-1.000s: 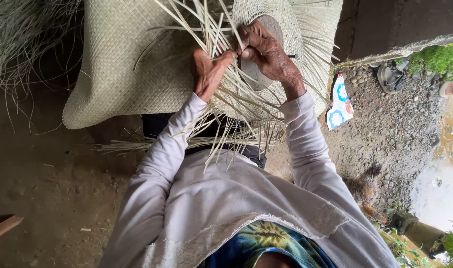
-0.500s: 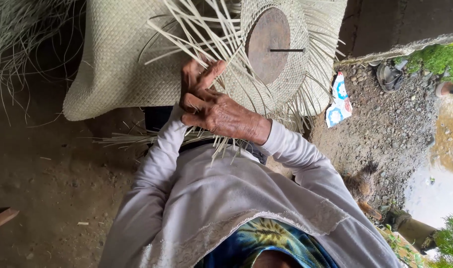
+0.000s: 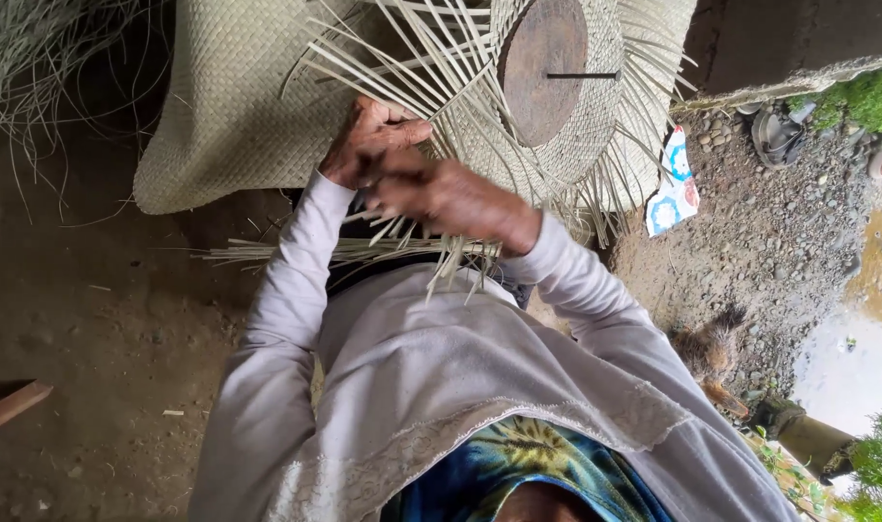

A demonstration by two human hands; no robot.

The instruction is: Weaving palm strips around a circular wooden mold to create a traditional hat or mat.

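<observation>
Your left hand [image 3: 371, 140] is curled w/ fingers pressed together, pinching loose straw strips [image 3: 402, 82] at the edge of the half-woven hat [image 3: 595, 116]. Your right hand [image 3: 441, 193] crosses just below it; blurred, so can't tell if it's spread or gripping. The hat sits upside-down over a round wooden block [image 3: 542, 68], beside a finished woven mat [image 3: 228, 106]. More strips [image 3: 363, 249] lie across your lap.
</observation>
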